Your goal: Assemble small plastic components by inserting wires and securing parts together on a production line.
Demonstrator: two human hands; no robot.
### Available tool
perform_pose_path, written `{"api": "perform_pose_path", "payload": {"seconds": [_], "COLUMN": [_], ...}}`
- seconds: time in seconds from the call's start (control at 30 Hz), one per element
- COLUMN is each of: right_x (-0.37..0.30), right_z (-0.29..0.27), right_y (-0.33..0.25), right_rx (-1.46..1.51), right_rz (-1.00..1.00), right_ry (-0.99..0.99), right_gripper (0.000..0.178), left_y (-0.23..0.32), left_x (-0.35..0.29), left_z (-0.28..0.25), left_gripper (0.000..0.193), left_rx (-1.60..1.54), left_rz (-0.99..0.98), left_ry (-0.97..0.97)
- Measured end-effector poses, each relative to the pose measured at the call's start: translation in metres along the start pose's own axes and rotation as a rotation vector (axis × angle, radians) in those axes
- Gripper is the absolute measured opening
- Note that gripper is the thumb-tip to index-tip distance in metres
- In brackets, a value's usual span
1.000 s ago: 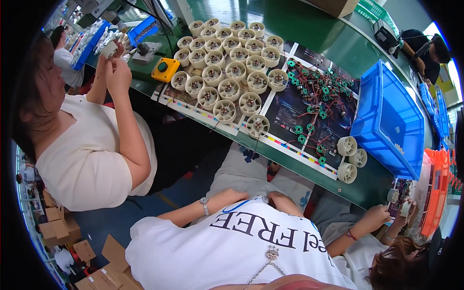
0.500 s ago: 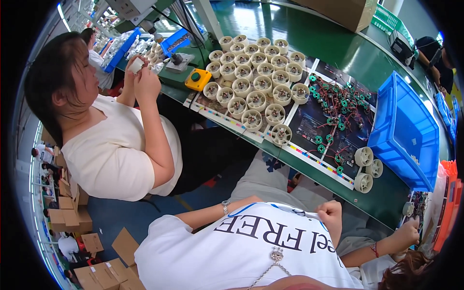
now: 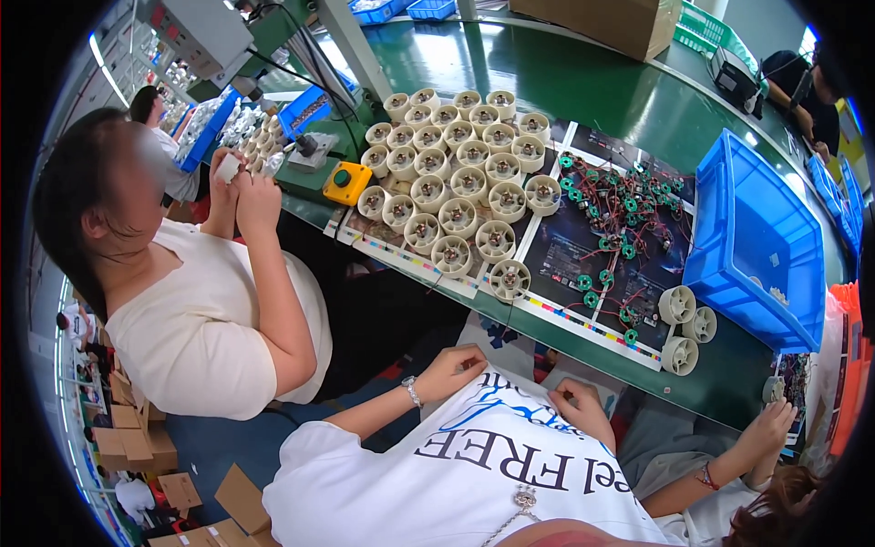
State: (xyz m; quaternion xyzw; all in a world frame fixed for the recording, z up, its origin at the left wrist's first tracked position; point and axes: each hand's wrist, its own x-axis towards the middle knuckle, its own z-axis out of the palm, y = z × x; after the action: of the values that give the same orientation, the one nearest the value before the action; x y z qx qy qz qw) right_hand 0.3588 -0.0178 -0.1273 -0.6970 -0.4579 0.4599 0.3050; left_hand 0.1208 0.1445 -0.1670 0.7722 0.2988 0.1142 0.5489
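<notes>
My left hand (image 3: 453,372), with a bracelet at its wrist, pinches the hem of my white printed T-shirt (image 3: 383,465). On the other side of the shirt front, my right hand (image 3: 581,407) is curled closed with its fingers against the cloth. The fabric is stretched between the two hands, over my lap. Beyond them is the green workbench (image 3: 538,339), which neither hand touches. Many cream round fan housings (image 3: 469,183) stand grouped on it. To their right lies a tangle of small green ring-shaped circuit boards (image 3: 629,205) with red wires.
A blue bin (image 3: 711,246) stands at the bench's right, beside three separate housings (image 3: 679,356). On my left, a co-worker (image 3: 210,310) holds a small white part. Another person's hand (image 3: 770,428) is at the right edge. A yellow button box (image 3: 347,184) sits near the bench's left edge.
My left hand has come out from behind the shirt and moved forward to its hem. My right hand has shifted left, and the shirt front is drawn forward. The view has also shifted slightly.
</notes>
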Motion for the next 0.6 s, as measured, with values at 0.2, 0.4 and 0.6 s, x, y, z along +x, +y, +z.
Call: {"api": "perform_pose_path", "payload": {"seconds": [0.2,0.4,0.6], "right_x": [0.009,0.007,0.001], "right_z": [0.007,0.007,-0.008], "right_y": [-0.009,-0.010,-0.011], "right_rx": [0.114,0.142,-0.060], "right_rz": [-0.025,-0.226,-0.503], "right_ry": [0.232,0.328,0.421], "right_gripper": [0.019,0.011,0.007], "left_y": [-0.016,-0.053,-0.050], "left_x": [0.020,0.004,0.015], "left_z": [0.009,0.048,0.078], "left_gripper": [0.019,0.037,0.032], "left_rx": [-0.069,0.240,0.081], "left_rz": [0.105,0.469,0.263], "left_ry": [0.157,-0.209,-0.259]}}
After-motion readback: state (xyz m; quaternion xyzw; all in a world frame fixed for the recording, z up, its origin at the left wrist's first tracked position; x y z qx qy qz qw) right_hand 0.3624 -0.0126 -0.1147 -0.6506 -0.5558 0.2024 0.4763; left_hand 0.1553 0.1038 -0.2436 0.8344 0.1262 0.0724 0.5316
